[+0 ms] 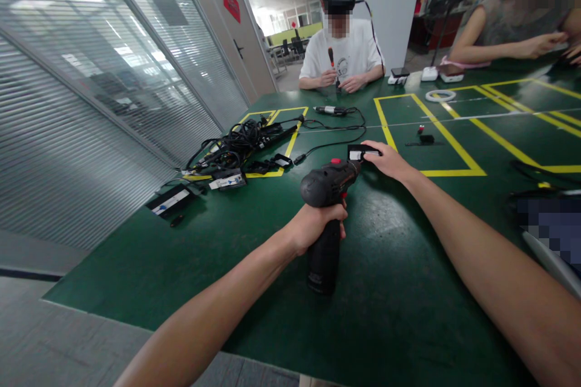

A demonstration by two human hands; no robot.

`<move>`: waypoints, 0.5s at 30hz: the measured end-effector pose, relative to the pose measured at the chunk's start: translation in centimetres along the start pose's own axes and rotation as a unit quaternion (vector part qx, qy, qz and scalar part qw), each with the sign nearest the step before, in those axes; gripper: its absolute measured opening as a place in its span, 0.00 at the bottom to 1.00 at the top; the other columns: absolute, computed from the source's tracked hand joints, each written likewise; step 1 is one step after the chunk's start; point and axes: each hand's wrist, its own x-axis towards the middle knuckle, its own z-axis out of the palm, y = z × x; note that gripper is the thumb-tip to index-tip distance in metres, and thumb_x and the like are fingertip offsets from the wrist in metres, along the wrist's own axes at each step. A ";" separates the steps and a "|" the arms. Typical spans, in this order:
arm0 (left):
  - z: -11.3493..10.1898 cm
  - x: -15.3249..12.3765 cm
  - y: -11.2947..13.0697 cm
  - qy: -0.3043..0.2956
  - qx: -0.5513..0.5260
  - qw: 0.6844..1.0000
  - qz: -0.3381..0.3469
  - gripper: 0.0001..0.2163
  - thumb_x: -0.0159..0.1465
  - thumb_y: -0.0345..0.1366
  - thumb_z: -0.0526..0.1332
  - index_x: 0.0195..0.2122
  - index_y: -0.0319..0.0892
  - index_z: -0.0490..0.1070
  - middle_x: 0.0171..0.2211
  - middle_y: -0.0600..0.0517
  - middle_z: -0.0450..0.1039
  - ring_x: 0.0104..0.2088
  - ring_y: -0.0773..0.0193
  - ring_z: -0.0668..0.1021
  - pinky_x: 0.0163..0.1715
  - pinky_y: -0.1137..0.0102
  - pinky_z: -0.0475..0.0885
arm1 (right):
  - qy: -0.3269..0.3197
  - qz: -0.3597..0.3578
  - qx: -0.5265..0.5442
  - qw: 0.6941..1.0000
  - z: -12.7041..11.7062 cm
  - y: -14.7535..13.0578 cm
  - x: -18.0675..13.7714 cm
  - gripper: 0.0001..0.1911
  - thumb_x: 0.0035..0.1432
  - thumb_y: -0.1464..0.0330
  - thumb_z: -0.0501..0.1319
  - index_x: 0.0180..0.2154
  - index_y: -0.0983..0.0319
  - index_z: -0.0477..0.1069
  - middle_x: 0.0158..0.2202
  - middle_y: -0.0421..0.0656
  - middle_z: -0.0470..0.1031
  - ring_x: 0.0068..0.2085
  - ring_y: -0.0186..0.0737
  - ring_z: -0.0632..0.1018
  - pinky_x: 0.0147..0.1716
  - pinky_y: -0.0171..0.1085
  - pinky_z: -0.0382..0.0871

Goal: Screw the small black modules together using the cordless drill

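Note:
My left hand [313,227] is wrapped round the grip of a black cordless drill [324,184] with red switches. The drill points away from me and to the right, its battery base close above the green table [254,278]. At the drill's front end, my right hand [385,160] holds a small black box-like part [356,150] with a white and silver face, fingers over its right end. The chuck overlaps this part in view; whether a bit touches it I cannot tell.
A heap of black cables [254,139] lies at the left inside yellow tape, with black-and-white parts [170,201] nearer me. A pen-shaped electric screwdriver [330,110] lies beyond the drill. A tape roll [440,96] sits far right. Across the table, a person in a headset [340,54] holds a screwdriver.

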 end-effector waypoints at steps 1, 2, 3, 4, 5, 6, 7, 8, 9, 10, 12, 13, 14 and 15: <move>0.0 0.0 0.0 0.000 -0.001 1.000 0.000 0.08 0.51 0.32 0.59 0.33 0.38 0.64 0.20 0.55 0.66 0.19 0.68 0.71 0.22 0.74 0.65 | 0.000 0.000 0.000 1.000 0.0 0.0 0.0 0.19 0.53 0.66 0.58 0.48 0.57 0.74 0.46 0.41 0.76 0.44 0.47 0.75 0.46 0.42 0.66; 0.0 0.0 0.0 -0.001 -0.001 1.000 0.000 0.08 0.51 0.32 0.59 0.33 0.38 0.64 0.20 0.55 0.66 0.19 0.69 0.71 0.22 0.74 0.65 | 0.000 0.000 -0.001 1.000 -0.1 -0.1 0.0 0.19 0.53 0.66 0.58 0.48 0.57 0.74 0.46 0.41 0.76 0.44 0.47 0.75 0.47 0.42 0.66; -0.1 0.0 0.0 -0.001 -0.001 1.000 0.000 0.08 0.51 0.32 0.59 0.33 0.38 0.65 0.20 0.55 0.66 0.20 0.69 0.71 0.22 0.74 0.65 | 0.000 0.000 -0.001 1.000 -0.1 -0.1 0.0 0.19 0.53 0.66 0.58 0.48 0.57 0.74 0.46 0.41 0.76 0.44 0.47 0.75 0.47 0.42 0.66; -0.1 0.0 0.0 -0.002 0.001 1.000 0.000 0.08 0.51 0.32 0.59 0.33 0.38 0.65 0.20 0.55 0.66 0.20 0.68 0.71 0.22 0.74 0.65 | -0.001 -0.001 -0.001 1.000 -0.1 -0.1 0.0 0.19 0.53 0.66 0.58 0.48 0.57 0.74 0.46 0.41 0.76 0.44 0.47 0.75 0.47 0.42 0.66; -0.1 0.0 -0.1 -0.002 0.003 1.000 0.000 0.07 0.52 0.32 0.59 0.33 0.38 0.65 0.20 0.55 0.66 0.20 0.68 0.71 0.22 0.74 0.65 | -0.001 -0.002 -0.001 1.000 -0.1 -0.2 0.0 0.18 0.53 0.66 0.58 0.47 0.57 0.74 0.46 0.41 0.76 0.44 0.47 0.75 0.47 0.42 0.66; -0.1 0.0 -0.1 -0.002 0.005 1.000 0.001 0.07 0.52 0.32 0.58 0.33 0.38 0.65 0.19 0.55 0.66 0.20 0.68 0.71 0.22 0.74 0.65 | -0.002 -0.003 0.000 1.000 -0.1 -0.2 0.0 0.18 0.53 0.66 0.58 0.47 0.57 0.74 0.46 0.41 0.76 0.44 0.47 0.75 0.47 0.42 0.66; -0.1 0.1 -0.1 -0.003 0.006 1.000 0.000 0.07 0.52 0.32 0.58 0.33 0.38 0.64 0.20 0.55 0.66 0.20 0.68 0.71 0.22 0.74 0.65 | -0.003 -0.003 0.000 1.000 -0.1 -0.1 0.0 0.18 0.54 0.66 0.58 0.47 0.57 0.74 0.46 0.41 0.76 0.44 0.47 0.75 0.47 0.42 0.66; -0.1 0.1 -0.1 -0.002 0.006 1.000 -0.001 0.08 0.52 0.32 0.59 0.33 0.38 0.64 0.20 0.55 0.66 0.20 0.68 0.71 0.22 0.74 0.65 | -0.002 -0.003 0.000 1.000 0.0 -0.1 0.0 0.18 0.53 0.66 0.58 0.47 0.57 0.74 0.46 0.41 0.76 0.44 0.47 0.75 0.47 0.42 0.66; -0.1 0.1 -0.1 -0.002 0.005 1.000 -0.001 0.08 0.52 0.32 0.59 0.33 0.38 0.64 0.20 0.55 0.66 0.20 0.68 0.71 0.22 0.74 0.65 | -0.001 -0.002 0.000 1.000 0.0 -0.1 0.0 0.19 0.53 0.66 0.58 0.48 0.57 0.74 0.46 0.41 0.76 0.44 0.47 0.75 0.47 0.42 0.66; -0.1 0.1 -0.1 -0.001 0.002 1.000 -0.001 0.08 0.52 0.32 0.59 0.33 0.38 0.64 0.21 0.55 0.66 0.19 0.69 0.71 0.22 0.74 0.65 | -0.001 -0.001 0.000 1.000 0.0 -0.1 0.0 0.19 0.53 0.66 0.58 0.48 0.58 0.74 0.47 0.41 0.76 0.44 0.47 0.75 0.47 0.42 0.66; -0.1 0.2 -0.1 0.001 -0.002 1.000 0.001 0.08 0.51 0.32 0.59 0.33 0.38 0.64 0.22 0.55 0.66 0.19 0.69 0.71 0.22 0.74 0.65 | 0.000 -0.001 -0.001 1.000 0.0 -0.1 0.0 0.20 0.53 0.66 0.58 0.48 0.58 0.74 0.47 0.42 0.76 0.44 0.47 0.75 0.47 0.42 0.66; -0.1 0.2 -0.1 0.001 -0.003 1.000 0.002 0.08 0.51 0.32 0.59 0.33 0.38 0.64 0.22 0.55 0.65 0.19 0.69 0.71 0.22 0.74 0.65 | 0.001 -0.001 -0.001 1.000 0.0 -0.1 0.0 0.19 0.53 0.66 0.58 0.48 0.58 0.74 0.47 0.42 0.76 0.44 0.47 0.75 0.47 0.42 0.66; -0.2 0.2 -0.2 0.001 -0.001 1.000 0.002 0.08 0.51 0.32 0.59 0.33 0.38 0.64 0.22 0.55 0.65 0.20 0.69 0.71 0.22 0.74 0.65 | 0.001 -0.003 -0.001 1.000 0.0 -0.1 0.0 0.19 0.53 0.66 0.58 0.48 0.58 0.74 0.47 0.41 0.76 0.44 0.47 0.75 0.47 0.42 0.66; -0.2 0.2 -0.2 -0.001 0.001 1.000 0.002 0.08 0.51 0.32 0.59 0.33 0.38 0.64 0.22 0.55 0.65 0.20 0.69 0.72 0.22 0.74 0.64 | 0.001 -0.004 -0.001 1.000 0.0 -0.1 0.0 0.19 0.53 0.66 0.58 0.47 0.57 0.74 0.47 0.41 0.76 0.44 0.47 0.75 0.47 0.42 0.66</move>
